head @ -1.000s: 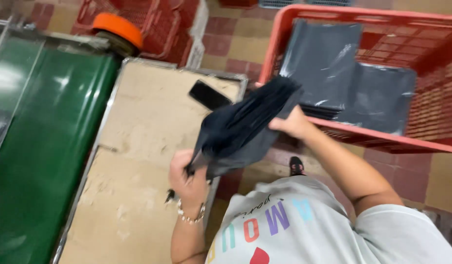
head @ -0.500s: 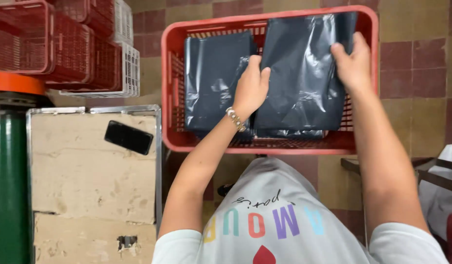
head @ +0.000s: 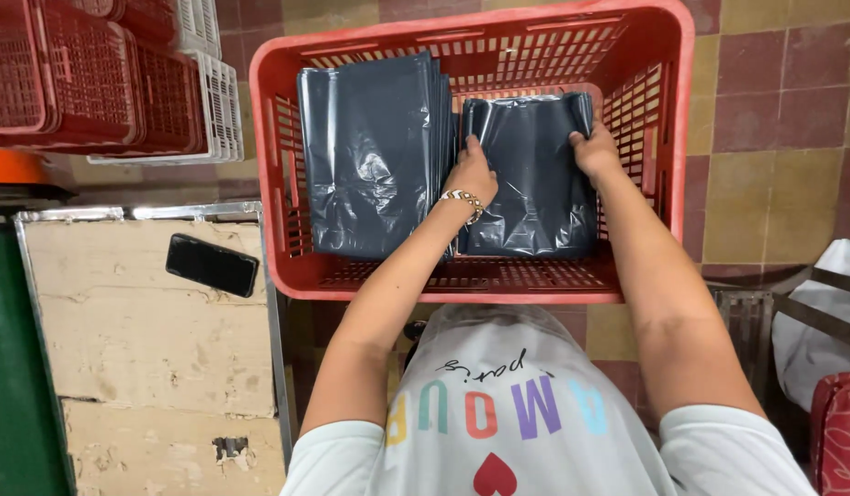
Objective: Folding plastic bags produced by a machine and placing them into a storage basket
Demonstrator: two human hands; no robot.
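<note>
Dark plastic bags (head: pixel 531 179), left hand (head: pixel 471 173), right hand (head: pixel 595 147) gripping, red crate (head: pixel 668 138)

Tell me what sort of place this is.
Probably a packing or storage workroom: both hands, left and right, press dark bags into a red crate, spare crates are stacked nearby, and the floor is tiled.

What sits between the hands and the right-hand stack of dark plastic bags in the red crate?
Nothing visible. The left hand and right hand already press the right stack of dark grey plastic bags inside the red plastic crate.
</note>
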